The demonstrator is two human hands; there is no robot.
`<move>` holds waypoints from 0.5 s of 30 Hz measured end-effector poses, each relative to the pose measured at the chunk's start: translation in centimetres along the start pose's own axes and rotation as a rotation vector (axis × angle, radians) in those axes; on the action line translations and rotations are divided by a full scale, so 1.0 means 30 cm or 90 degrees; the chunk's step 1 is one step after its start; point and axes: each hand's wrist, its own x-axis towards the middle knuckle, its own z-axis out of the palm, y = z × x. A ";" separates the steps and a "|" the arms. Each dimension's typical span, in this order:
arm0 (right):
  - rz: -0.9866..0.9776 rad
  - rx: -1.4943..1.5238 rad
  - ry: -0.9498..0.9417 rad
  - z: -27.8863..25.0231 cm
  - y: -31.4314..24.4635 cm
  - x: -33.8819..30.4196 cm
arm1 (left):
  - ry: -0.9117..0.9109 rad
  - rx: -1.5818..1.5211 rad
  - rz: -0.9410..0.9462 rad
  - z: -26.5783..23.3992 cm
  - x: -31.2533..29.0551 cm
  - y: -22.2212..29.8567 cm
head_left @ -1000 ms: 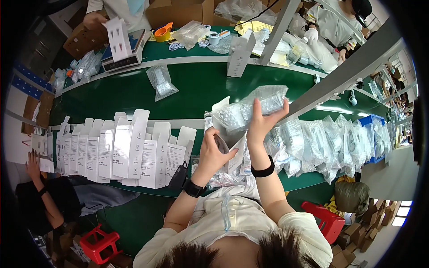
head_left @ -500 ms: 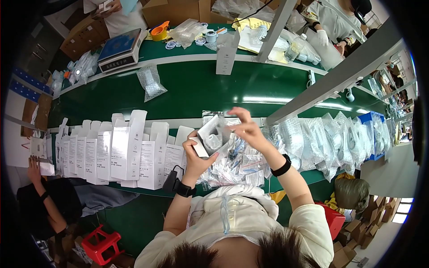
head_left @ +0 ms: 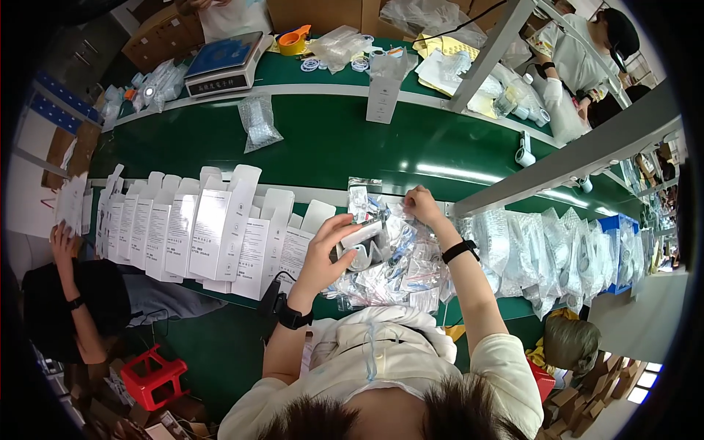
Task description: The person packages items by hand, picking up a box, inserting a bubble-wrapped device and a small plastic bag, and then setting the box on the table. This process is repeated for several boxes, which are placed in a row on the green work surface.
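Observation:
My left hand [head_left: 325, 253] is curved around the left side of a small white open-topped box [head_left: 361, 233], thumb and fingers at its edges. Inside the box a grey and white part shows, too small to name. The box is tilted over a heap of small clear packets [head_left: 422, 268] in front of me. At the far edge of that heap, my right hand [head_left: 423, 206] has its fingers bent together against the packets. What they pinch, if anything, is hidden.
Tall white cartons with raised flaps [head_left: 213, 227] stand in a row on the left. Bubble-wrapped items [head_left: 539, 246] line the right, beside a blue bin [head_left: 620, 231]. A slanted metal post [head_left: 572, 161] crosses the right side. One bubble-wrapped item [head_left: 259, 123] lies on the green belt.
My right hand has left the box and moved down to the packets, its fingers now bent together. The box in my left hand has come lower and tilted.

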 end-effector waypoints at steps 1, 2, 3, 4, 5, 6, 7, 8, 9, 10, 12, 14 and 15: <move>-0.009 0.046 -0.025 -0.009 -0.004 -0.002 | -0.013 0.008 -0.008 -0.011 0.002 0.004; -0.018 0.092 -0.051 -0.012 -0.008 -0.004 | -0.027 0.017 -0.016 -0.020 0.003 0.008; -0.019 0.092 -0.053 -0.003 -0.009 -0.007 | -0.024 0.016 -0.017 -0.030 0.004 0.015; -0.004 0.145 -0.019 0.012 -0.006 -0.012 | -0.044 0.031 -0.019 -0.040 0.007 0.027; 0.011 0.199 0.015 0.027 -0.004 -0.018 | -0.063 0.047 -0.022 -0.049 0.010 0.037; 0.026 0.253 0.050 0.037 0.001 -0.022 | -0.082 0.062 -0.023 -0.053 0.014 0.043; 0.026 0.251 0.052 0.040 0.012 -0.026 | -0.082 0.062 -0.022 -0.055 0.018 0.046; 0.020 0.234 0.022 0.036 0.026 -0.032 | -0.095 0.061 -0.032 -0.057 0.023 0.049; 0.011 0.218 -0.010 0.027 0.021 -0.035 | -0.104 0.062 -0.044 -0.061 0.025 0.051; 0.002 0.202 -0.042 0.019 0.015 -0.037 | -0.115 0.062 -0.055 -0.064 0.028 0.053; 0.007 0.200 -0.067 0.005 0.002 -0.049 | -0.111 0.072 -0.060 -0.066 0.037 0.055; 0.020 0.199 -0.119 -0.016 -0.016 -0.064 | -0.106 0.089 -0.073 -0.065 0.050 0.055; 0.018 0.196 -0.117 -0.029 -0.032 -0.069 | -0.103 0.089 -0.070 -0.063 0.057 0.047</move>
